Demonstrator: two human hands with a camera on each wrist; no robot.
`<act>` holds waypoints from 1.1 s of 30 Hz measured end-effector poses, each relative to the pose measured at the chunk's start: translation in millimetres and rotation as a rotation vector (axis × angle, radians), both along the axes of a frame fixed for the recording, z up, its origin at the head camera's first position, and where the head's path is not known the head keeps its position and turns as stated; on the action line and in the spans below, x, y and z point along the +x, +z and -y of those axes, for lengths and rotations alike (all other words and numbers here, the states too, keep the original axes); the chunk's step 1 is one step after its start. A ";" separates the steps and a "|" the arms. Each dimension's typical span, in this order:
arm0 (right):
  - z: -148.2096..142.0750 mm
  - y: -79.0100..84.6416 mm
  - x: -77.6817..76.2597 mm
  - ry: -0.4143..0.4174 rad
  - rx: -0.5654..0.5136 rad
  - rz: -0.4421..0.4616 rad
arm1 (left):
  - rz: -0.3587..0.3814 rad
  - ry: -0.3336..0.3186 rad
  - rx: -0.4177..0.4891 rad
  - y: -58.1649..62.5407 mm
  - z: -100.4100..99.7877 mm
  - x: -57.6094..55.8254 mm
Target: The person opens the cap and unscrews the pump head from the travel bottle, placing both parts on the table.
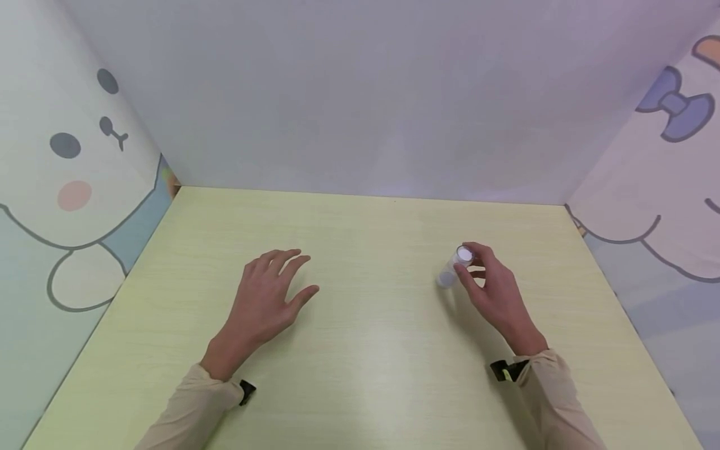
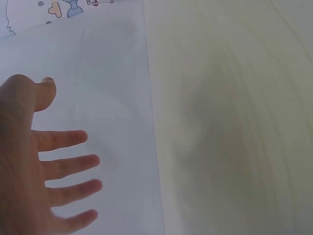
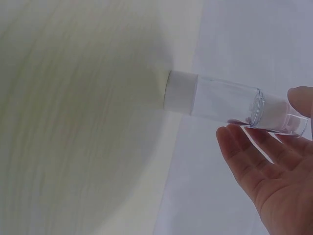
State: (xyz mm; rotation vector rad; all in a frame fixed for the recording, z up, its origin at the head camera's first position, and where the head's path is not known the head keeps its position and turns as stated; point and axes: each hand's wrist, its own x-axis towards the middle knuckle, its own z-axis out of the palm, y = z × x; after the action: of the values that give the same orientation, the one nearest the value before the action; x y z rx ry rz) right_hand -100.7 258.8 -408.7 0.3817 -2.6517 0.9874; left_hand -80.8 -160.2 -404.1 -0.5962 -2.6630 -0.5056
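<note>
In the head view my right hand [image 1: 497, 294] holds the upper end of a small clear bottle [image 1: 448, 275] between thumb and fingers. The right wrist view shows the bottle's clear body [image 3: 222, 98], with a white band [image 3: 181, 93] at its lower end and another white part [image 3: 274, 112] near my fingers. That lower end is at or just above the tabletop; I cannot tell which. My thumb [image 3: 302, 100] is partly cut off by the frame. My left hand [image 1: 261, 306] hovers over the left half of the table, fingers spread and holding nothing.
The pale wood-grain table [image 1: 365, 350] reaches back to a plain whitish wall [image 1: 365, 100]. Side panels with cartoon animals stand at left [image 1: 34, 187] and right [image 1: 630, 187]. Dark straps [image 1: 509, 370] sit at both cuffs.
</note>
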 end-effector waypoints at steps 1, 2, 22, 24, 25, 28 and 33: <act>0.2 0.4 0.1 -0.004 0.004 0.001 | -0.001 -0.002 0.001 0.3 -0.5 -0.1; 0.5 0.8 0.2 -0.007 0.007 0.003 | -0.001 -0.004 0.002 0.6 -1.2 -0.3; 11.8 0.2 3.4 -0.006 -0.136 0.047 | 0.001 -0.051 0.006 5.5 -15.8 -3.6; 12.8 0.5 4.0 -0.002 -0.160 0.049 | 0.006 -0.056 0.009 6.4 -17.2 -4.1; 13.1 0.2 4.1 0.000 -0.169 0.050 | 0.008 -0.058 0.008 6.8 -18.0 -4.4; 14.5 -0.4 4.0 0.006 -0.196 0.056 | 0.010 -0.065 0.013 7.3 -20.4 -5.2; 17.1 -1.7 2.8 0.012 -0.235 0.067 | 0.015 -0.080 0.024 8.0 -25.1 -6.4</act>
State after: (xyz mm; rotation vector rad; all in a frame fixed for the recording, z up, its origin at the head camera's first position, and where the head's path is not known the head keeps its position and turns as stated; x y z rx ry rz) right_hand -97.9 241.7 -410.4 0.3171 -2.5541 1.3203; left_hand -87.2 -135.2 -396.1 -0.6965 -2.6522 -0.5657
